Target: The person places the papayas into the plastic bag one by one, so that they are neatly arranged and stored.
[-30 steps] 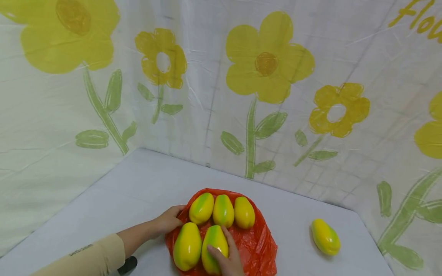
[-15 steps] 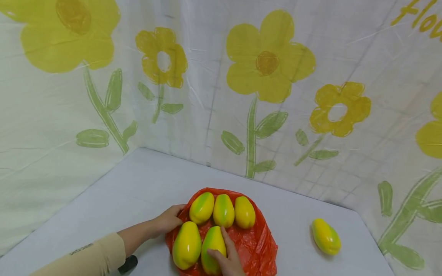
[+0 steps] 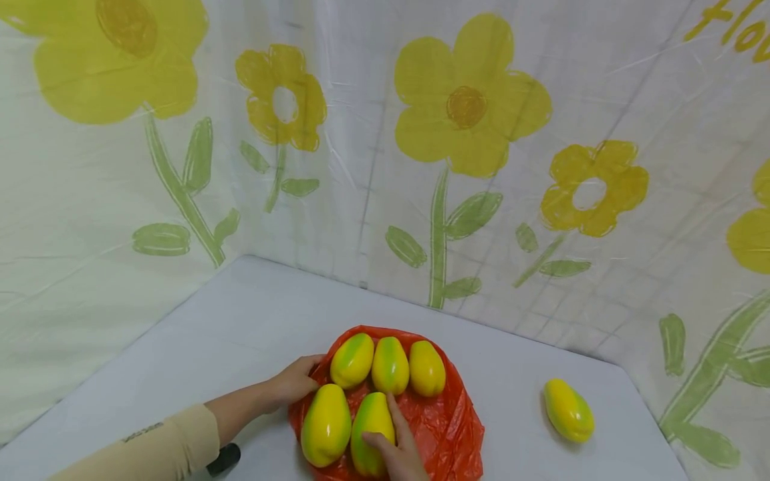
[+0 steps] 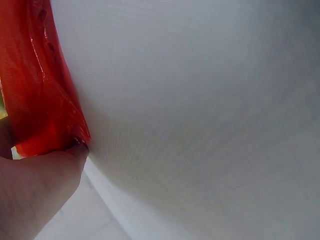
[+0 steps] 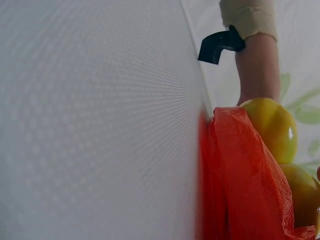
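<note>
Several glossy yellow-green papayas lie on a red plastic bag (image 3: pixel 448 431) at the lower middle of the head view. My left hand (image 3: pixel 291 385) grips the bag's left edge; in the left wrist view its thumb pinches the crumpled red plastic (image 4: pixel 40 100). With thumb and fingers on either side, my right hand (image 3: pixel 406 451) holds the front right papaya (image 3: pixel 368 461), which rests on the bag. Just left of it sits another papaya (image 3: pixel 325 425). Three more form a row behind, the middle papaya (image 3: pixel 390 365) among them. The right wrist view shows only a sliver of the right hand.
One loose papaya (image 3: pixel 569 410) lies apart on the white table (image 3: pixel 240 321), right of the bag. A black camera mount (image 3: pixel 224 459) shows below the left forearm. Behind the table hangs a flower-printed curtain (image 3: pixel 361 220).
The hands keep their holds. The front papayas have shifted very slightly, and the head view has tilted a little.
</note>
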A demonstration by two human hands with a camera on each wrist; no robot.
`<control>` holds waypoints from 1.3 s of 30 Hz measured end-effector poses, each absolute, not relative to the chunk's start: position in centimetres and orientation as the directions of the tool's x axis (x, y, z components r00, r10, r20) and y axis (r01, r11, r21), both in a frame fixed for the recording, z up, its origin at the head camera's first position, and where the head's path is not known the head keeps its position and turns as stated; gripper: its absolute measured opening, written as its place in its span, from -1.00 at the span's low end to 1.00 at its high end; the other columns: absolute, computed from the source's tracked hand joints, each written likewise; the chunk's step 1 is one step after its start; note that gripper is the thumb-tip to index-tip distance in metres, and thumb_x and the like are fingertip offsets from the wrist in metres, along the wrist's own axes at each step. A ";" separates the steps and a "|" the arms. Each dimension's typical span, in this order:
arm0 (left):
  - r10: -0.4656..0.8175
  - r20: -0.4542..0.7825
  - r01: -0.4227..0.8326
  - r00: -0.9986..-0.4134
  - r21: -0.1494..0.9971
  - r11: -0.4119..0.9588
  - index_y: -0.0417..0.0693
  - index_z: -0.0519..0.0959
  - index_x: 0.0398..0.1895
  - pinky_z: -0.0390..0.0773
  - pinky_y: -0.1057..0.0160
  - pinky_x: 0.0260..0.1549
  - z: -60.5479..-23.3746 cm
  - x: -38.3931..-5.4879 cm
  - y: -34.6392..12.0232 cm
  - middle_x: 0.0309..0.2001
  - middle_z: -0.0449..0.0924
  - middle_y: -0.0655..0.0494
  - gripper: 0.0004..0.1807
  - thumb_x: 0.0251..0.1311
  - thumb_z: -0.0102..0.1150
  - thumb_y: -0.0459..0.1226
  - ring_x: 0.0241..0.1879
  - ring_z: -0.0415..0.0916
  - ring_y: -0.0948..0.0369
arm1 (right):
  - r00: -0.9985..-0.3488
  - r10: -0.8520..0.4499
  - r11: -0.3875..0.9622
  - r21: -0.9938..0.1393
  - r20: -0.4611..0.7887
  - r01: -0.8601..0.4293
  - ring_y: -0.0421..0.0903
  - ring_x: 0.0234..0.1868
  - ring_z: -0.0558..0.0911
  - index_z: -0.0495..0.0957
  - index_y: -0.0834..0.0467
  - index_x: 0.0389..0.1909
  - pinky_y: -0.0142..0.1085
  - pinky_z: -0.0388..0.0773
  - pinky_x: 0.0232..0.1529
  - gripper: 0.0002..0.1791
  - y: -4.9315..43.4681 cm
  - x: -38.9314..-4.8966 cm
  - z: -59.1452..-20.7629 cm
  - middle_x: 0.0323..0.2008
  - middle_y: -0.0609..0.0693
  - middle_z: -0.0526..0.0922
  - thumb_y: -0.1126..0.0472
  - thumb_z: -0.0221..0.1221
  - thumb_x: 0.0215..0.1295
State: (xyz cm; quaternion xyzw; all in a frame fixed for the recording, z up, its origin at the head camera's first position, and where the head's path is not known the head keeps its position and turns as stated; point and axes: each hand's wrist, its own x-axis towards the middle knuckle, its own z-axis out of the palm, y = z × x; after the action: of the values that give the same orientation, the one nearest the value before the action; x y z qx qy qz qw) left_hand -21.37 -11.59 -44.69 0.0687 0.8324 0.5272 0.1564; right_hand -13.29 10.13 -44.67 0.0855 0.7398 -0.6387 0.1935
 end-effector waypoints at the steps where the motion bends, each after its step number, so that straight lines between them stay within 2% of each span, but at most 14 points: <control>1: 0.280 -0.188 -0.050 -0.941 0.899 0.436 -0.21 0.33 0.24 0.49 -0.03 0.09 -44.7 -21.4 -11.6 0.11 0.48 -0.05 -0.40 0.03 0.05 -0.49 -0.05 0.42 0.12 | -0.910 -0.122 0.165 -0.912 -0.397 0.376 0.18 0.12 0.35 -0.18 -0.02 0.47 0.08 0.51 0.03 0.03 10.1 -13.3 -44.7 0.34 0.34 0.06 -0.03 0.23 0.06; 9: 0.290 -0.181 -0.038 -0.940 0.899 0.436 -0.22 0.33 0.25 0.48 -0.03 0.09 -44.9 -21.5 -11.5 0.11 0.48 -0.05 -0.41 0.04 0.02 -0.49 -0.05 0.43 0.12 | -0.914 -0.113 0.151 -0.916 -0.390 0.373 0.20 0.14 0.33 -0.20 -0.01 0.47 0.07 0.50 0.04 0.05 10.1 -13.1 -44.3 0.36 0.35 0.01 -0.01 0.23 0.06; 16: 0.284 -0.183 -0.044 -0.941 0.900 0.434 -0.20 0.33 0.24 0.48 -0.04 0.09 -44.9 -21.4 -11.5 0.13 0.47 -0.05 -0.40 0.03 0.03 -0.49 -0.02 0.42 0.11 | -0.921 -0.066 0.189 -0.911 -0.383 0.366 0.22 0.15 0.29 -0.16 0.01 0.47 0.12 0.46 0.07 0.04 10.0 -13.0 -44.1 0.37 0.35 -0.01 -0.01 0.25 0.04; 25: 0.291 -0.170 -0.037 -0.942 0.910 0.413 -0.24 0.32 0.25 0.58 0.03 -0.04 -44.9 -21.4 -11.6 0.12 0.47 -0.11 -0.40 0.03 0.02 -0.51 -0.10 0.45 0.14 | -0.938 -0.046 0.224 -0.919 -0.343 0.325 0.16 0.08 0.37 -0.12 0.06 0.46 -0.10 0.52 -0.11 -0.03 10.1 -13.1 -43.9 0.34 0.36 0.06 0.03 0.19 0.09; 32: 0.312 -0.165 -0.031 -0.936 0.919 0.393 -0.26 0.30 0.26 0.63 0.10 -0.13 -44.8 -21.4 -11.8 0.14 0.45 -0.15 -0.40 0.04 0.01 -0.51 -0.15 0.47 0.15 | -0.966 -0.047 0.225 -0.945 -0.253 0.237 0.10 0.07 0.40 -0.05 0.15 0.43 -0.13 0.51 -0.08 -0.13 10.5 -13.2 -43.6 0.24 0.34 0.17 0.10 0.14 0.15; 35: 0.313 -0.167 -0.032 -0.935 0.918 0.396 -0.26 0.30 0.26 0.63 0.10 -0.12 -44.7 -21.3 -11.8 0.14 0.45 -0.15 -0.40 0.04 0.00 -0.50 -0.15 0.47 0.15 | -0.967 -0.026 0.236 -0.942 -0.253 0.240 0.20 0.13 0.35 -0.01 0.12 0.42 -0.03 0.48 -0.02 -0.16 10.8 -13.2 -43.4 0.26 0.36 0.14 0.07 0.15 0.16; 39: 0.307 -0.171 -0.036 -0.936 0.916 0.400 -0.25 0.29 0.27 0.63 0.10 -0.12 -44.7 -21.2 -11.8 0.14 0.45 -0.14 -0.40 0.06 0.00 -0.49 -0.15 0.47 0.15 | -0.963 -0.003 0.222 -0.939 -0.271 0.264 0.39 0.29 0.11 0.02 0.08 0.40 0.24 0.34 0.11 -0.18 11.2 -13.2 -43.2 0.36 0.41 -0.01 0.02 0.15 0.16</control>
State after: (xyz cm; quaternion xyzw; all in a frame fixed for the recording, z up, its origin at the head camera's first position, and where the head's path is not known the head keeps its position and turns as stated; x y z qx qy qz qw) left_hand -21.25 -11.75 -44.67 0.0825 0.8214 0.5416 0.1583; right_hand -13.22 11.24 -43.17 0.0841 0.7742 -0.6180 0.1079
